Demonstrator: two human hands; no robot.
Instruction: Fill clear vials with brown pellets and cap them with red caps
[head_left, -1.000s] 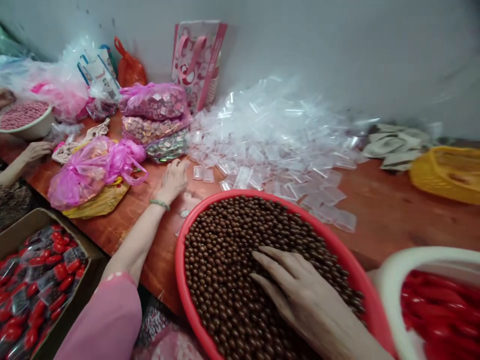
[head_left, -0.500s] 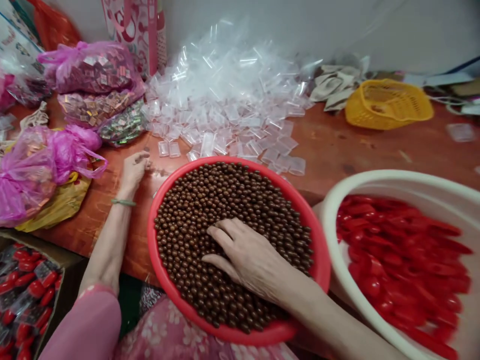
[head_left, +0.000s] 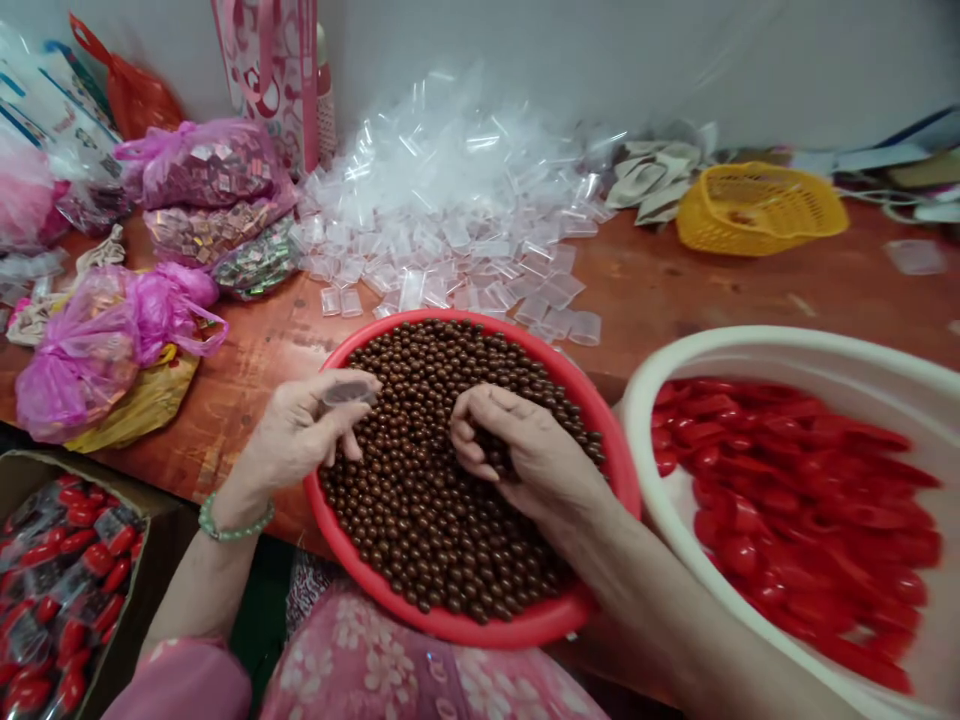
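Note:
A red basin (head_left: 319, 520) full of small, glossy brown balls (head_left: 420, 500) sits in front of me. Over its left rim, my left hand (head_left: 300, 430) pinches a small clear plastic case (head_left: 349, 393) between thumb and fingers, with one end facing the balls. My right hand (head_left: 525, 445) is above the right half of the basin, fingers curled in and closed. What lies inside those fingers is hidden. Behind the basin, a heap of similar clear cases (head_left: 465, 240) spreads over the table.
A cream tub (head_left: 750, 345) of red plastic pieces (head_left: 810, 520) stands close on the right. At lower left is a cardboard box (head_left: 161, 520) with red-and-clear items. Pink bags (head_left: 82, 360) line the left side; a yellow basket (head_left: 757, 215) sits at back right.
My left hand has come from the table to the basin's left rim, now with a clear case. My right hand, spread over the balls before, has curled its fingers and lifted slightly.

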